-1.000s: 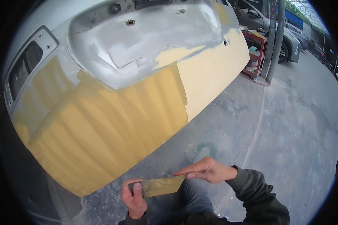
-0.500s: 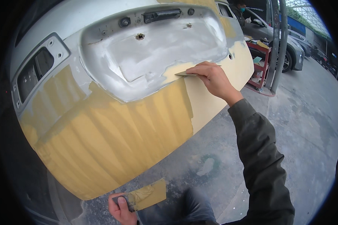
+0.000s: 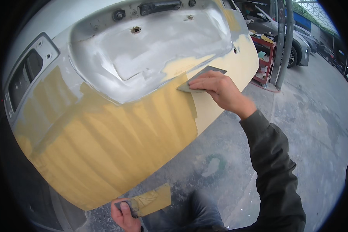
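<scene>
My right hand (image 3: 222,87) grips a thin flat putty spreader (image 3: 209,74), its edge against or just above the car tailgate (image 3: 116,143). Fresh pale cream filler covers the tailgate's right side, while darker yellow filler with streaks spreads over its lower left and middle. Bare grey metal shows in the recessed area (image 3: 143,54) above. Low down, near the tailgate's bottom edge, my left hand (image 3: 124,217) holds a flat putty board (image 3: 158,200) with a lump of yellow filler (image 3: 145,198) on it; the thumb presses on its dark end.
A red tool cart (image 3: 265,62) stands beyond the tailgate's right end, next to metal posts (image 3: 285,46). Parked behind them is a grey car (image 3: 297,46), with a person partly visible beside it. Grey concrete floor (image 3: 297,127) lies beneath.
My right hand has drawn the spreader slightly down and tilted it so that its flat face shows. The view has shifted slightly; my left hand keeps its hold on the board.
</scene>
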A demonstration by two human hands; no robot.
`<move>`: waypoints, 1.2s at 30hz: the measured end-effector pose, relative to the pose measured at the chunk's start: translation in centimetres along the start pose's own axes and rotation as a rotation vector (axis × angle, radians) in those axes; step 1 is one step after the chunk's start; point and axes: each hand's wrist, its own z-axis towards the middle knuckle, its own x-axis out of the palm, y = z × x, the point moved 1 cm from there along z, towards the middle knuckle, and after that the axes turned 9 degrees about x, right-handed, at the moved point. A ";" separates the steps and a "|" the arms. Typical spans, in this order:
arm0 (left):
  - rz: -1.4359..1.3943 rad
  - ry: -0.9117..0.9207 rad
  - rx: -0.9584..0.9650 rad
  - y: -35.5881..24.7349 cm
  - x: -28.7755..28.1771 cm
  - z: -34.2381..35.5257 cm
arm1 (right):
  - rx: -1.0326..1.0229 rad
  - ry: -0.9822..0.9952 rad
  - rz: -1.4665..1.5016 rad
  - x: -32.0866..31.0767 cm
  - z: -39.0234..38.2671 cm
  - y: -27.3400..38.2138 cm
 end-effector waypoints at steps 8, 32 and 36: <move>-0.046 0.033 -0.054 0.0 0.3 0.2 | 0.040 -0.020 -0.009 1.9 -5.6 1.2; -0.027 0.082 -0.013 -1.6 -0.3 -0.3 | 0.107 -0.085 -0.036 8.2 -18.2 3.0; -0.080 -0.013 -0.055 -1.0 -1.4 -0.6 | 0.162 -0.007 -0.088 8.4 -19.8 2.9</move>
